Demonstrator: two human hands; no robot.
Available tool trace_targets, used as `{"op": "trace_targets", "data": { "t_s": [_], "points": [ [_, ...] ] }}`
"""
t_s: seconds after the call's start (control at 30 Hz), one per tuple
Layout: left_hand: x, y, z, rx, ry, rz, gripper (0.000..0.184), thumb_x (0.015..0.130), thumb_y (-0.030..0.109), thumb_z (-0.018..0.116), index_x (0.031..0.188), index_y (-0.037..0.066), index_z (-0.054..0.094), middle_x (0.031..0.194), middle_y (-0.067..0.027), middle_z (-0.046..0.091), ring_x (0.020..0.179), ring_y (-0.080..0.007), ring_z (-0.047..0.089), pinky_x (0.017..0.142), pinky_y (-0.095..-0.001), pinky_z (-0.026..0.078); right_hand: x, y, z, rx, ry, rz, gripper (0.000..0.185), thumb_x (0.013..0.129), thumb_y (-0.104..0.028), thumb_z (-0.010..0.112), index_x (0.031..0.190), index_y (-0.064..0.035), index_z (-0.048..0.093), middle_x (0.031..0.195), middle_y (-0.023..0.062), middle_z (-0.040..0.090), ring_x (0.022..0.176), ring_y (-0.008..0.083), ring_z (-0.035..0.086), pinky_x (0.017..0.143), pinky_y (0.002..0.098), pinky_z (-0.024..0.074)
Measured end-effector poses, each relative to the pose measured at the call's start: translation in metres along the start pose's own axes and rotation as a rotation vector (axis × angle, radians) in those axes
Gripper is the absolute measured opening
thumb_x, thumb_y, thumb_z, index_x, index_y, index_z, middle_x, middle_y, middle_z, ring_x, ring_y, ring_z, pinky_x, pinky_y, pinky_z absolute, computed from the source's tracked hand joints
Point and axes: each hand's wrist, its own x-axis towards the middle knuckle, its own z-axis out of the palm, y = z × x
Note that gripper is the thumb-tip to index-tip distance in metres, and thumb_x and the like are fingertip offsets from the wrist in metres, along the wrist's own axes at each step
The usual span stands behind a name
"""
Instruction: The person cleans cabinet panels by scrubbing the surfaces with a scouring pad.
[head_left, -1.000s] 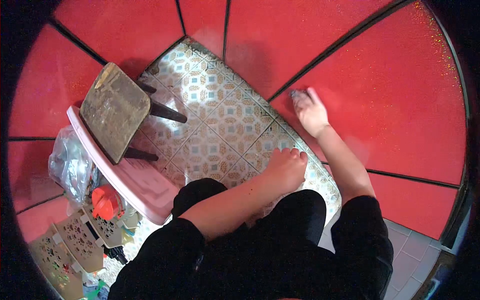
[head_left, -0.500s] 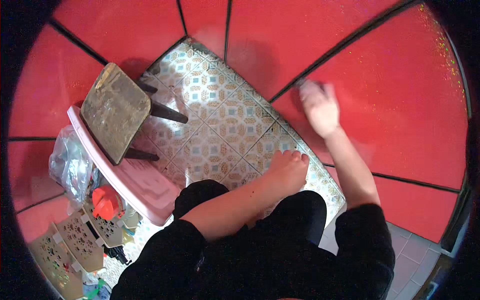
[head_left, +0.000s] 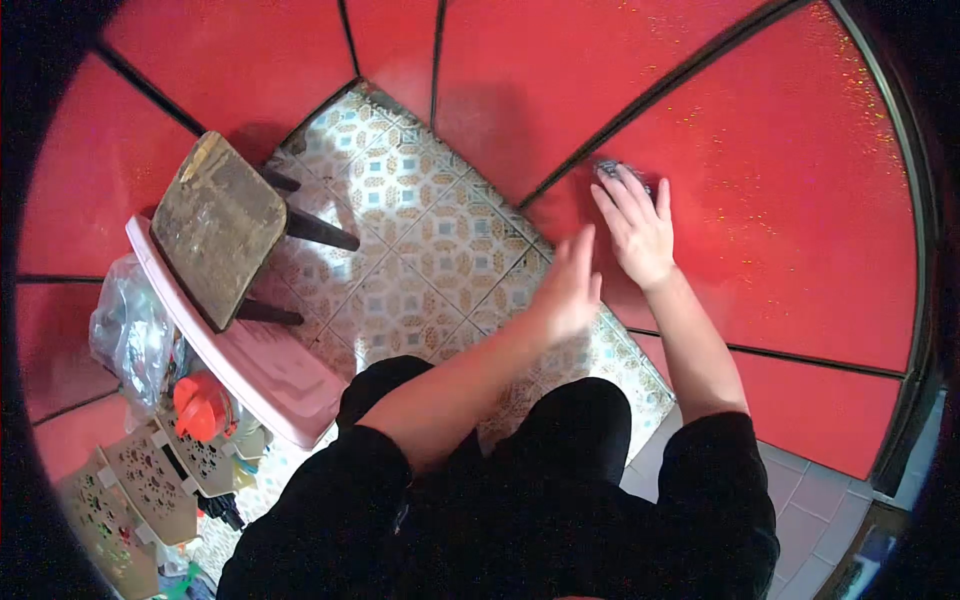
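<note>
Hands (head_left: 642, 236) near red panels (head_left: 800, 210), stool (head_left: 218, 232) well apart.

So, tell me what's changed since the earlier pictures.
The left hand has moved forward toward the red panel, its curled fingers straightening. The right hand has shifted right along the panel, away from the dark seam, still on the dark pad. Nothing was visibly let go. The stool and pink board stayed put.

From where I am standing, no lettering, number, brand or sign is showing legibly, either on the stool (head_left: 218, 235) or around it.
</note>
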Motion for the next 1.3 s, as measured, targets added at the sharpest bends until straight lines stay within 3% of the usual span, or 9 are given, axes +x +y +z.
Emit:
{"op": "trace_targets", "data": {
  "t_s": [0.2, 0.33, 0.53, 0.67, 0.8, 0.93, 1.1, 1.23, 1.3],
  "points": [
    [0.049, 0.031, 0.003, -1.554, -0.008, -0.425, 0.061, 0.085, 0.001, 0.057, 0.139, 0.000, 0.029, 0.140, -0.0158, 0.034, 0.127, -0.0247, 0.037, 0.105, -0.0362, 0.033, -0.009, 0.009, -0.048, 0.226, 0.001, 0.078, 0.047, 0.075, -0.013, 0.055, 0.122, -0.0092, 0.055, 0.126, 0.0124, 0.053, 0.125, 0.0272, 0.044, 0.102, 0.0449, 0.0364],
    [0.057, 0.010, 0.067, -0.671, 0.341, 0.161, 0.064, 0.083, 0.005, 0.060, 0.139, 0.004, 0.029, 0.131, -0.0198, 0.036, 0.121, -0.0322, 0.040, 0.101, -0.0404, 0.035, -0.020, 0.005, -0.094, 0.410, -0.181, 0.082, 0.048, 0.068, -0.009, 0.063, 0.116, -0.0058, 0.059, 0.118, 0.0155, 0.057, 0.119, 0.0319, 0.049, 0.101, 0.0453, 0.0392],
    [0.067, 0.002, 0.068, -0.356, 0.620, -0.042, 0.066, 0.079, 0.010, 0.068, 0.135, 0.005, 0.034, 0.122, -0.0205, 0.040, 0.114, -0.0327, 0.042, 0.097, -0.0404, 0.037, -0.017, 0.088, -0.245, -0.191, 0.208, -0.100, 0.038, 0.068, -0.005, 0.063, 0.106, -0.0035, 0.062, 0.103, 0.0165, 0.063, 0.099, 0.0362, 0.060, 0.087, 0.0478, 0.0468],
    [0.101, -0.006, 0.045, -0.444, 0.801, -0.030, 0.055, 0.076, 0.013, 0.072, 0.123, 0.001, 0.044, 0.119, -0.0184, 0.043, 0.106, -0.0283, 0.048, 0.089, -0.0374, 0.043, -0.029, 0.167, -0.299, -0.712, 0.215, 0.067, 0.083, 0.089, -0.048, 0.051, 0.146, -0.0004, 0.013, 0.151, 0.0179, 0.016, 0.137, 0.0375, 0.018, 0.107, 0.0497, 0.0195],
    [0.106, 0.025, 0.038, -0.299, 0.829, 0.208, 0.039, 0.078, 0.011, 0.070, 0.110, 0.000, 0.050, 0.113, -0.0160, 0.049, 0.100, -0.0219, 0.051, 0.077, -0.0316, 0.048, -0.021, 0.196, -0.273, -0.876, 0.333, 0.135, 0.081, 0.094, -0.051, 0.035, 0.144, 0.0069, 0.007, 0.146, 0.0269, 0.019, 0.133, 0.0378, 0.023, 0.104, 0.0528, 0.0211],
    [0.124, -0.043, 0.067, -0.545, 0.876, -0.231, 0.022, 0.083, 0.009, 0.065, 0.101, 0.003, 0.052, 0.096, -0.0119, 0.056, 0.086, -0.0177, 0.055, 0.062, -0.0262, 0.048, -0.038, 0.226, -0.276, -1.125, 0.406, 0.249, 0.039, 0.084, -0.039, 0.061, 0.108, -0.0080, 0.065, 0.095, 0.0149, 0.067, 0.081, 0.0337, 0.064, 0.068, 0.0444, 0.0488],
    [0.106, -0.026, 0.081, -0.923, 0.744, -0.327, 0.013, 0.087, 0.009, 0.061, 0.094, 0.005, 0.052, 0.082, -0.0076, 0.058, 0.064, -0.0167, 0.055, 0.048, -0.0272, 0.044, -0.030, 0.223, -0.272, -1.087, 0.450, 0.276, 0.048, 0.084, -0.052, 0.055, 0.107, -0.0103, 0.065, 0.094, 0.0137, 0.067, 0.076, 0.0348, 0.062, 0.061, 0.0449, 0.0452],
    [0.110, 0.029, 0.053, -0.077, 1.098, 0.231, 0.009, 0.089, 0.009, 0.058, 0.089, 0.004, 0.050, 0.071, -0.0047, 0.056, 0.051, -0.0161, 0.052, 0.041, -0.0292, 0.040, -0.028, 0.215, -0.268, -1.082, 0.477, 0.235, 0.049, 0.083, -0.052, 0.055, 0.107, -0.0100, 0.063, 0.094, 0.0141, 0.066, 0.077, 0.0361, 0.062, 0.062, 0.0470, 0.0450],
    [0.107, -0.033, 0.068, -0.814, 0.896, -0.284, 0.011, 0.087, 0.010, 0.060, 0.090, 0.003, 0.052, 0.072, -0.0054, 0.057, 0.056, -0.0165, 0.054, 0.048, -0.0297, 0.043, -0.023, 0.215, -0.267, -1.129, 0.532, 0.189, 0.050, 0.083, -0.053, 0.055, 0.108, -0.0097, 0.062, 0.094, 0.0145, 0.066, 0.077, 0.0372, 0.061, 0.062, 0.0479, 0.0444]
  ]
}}
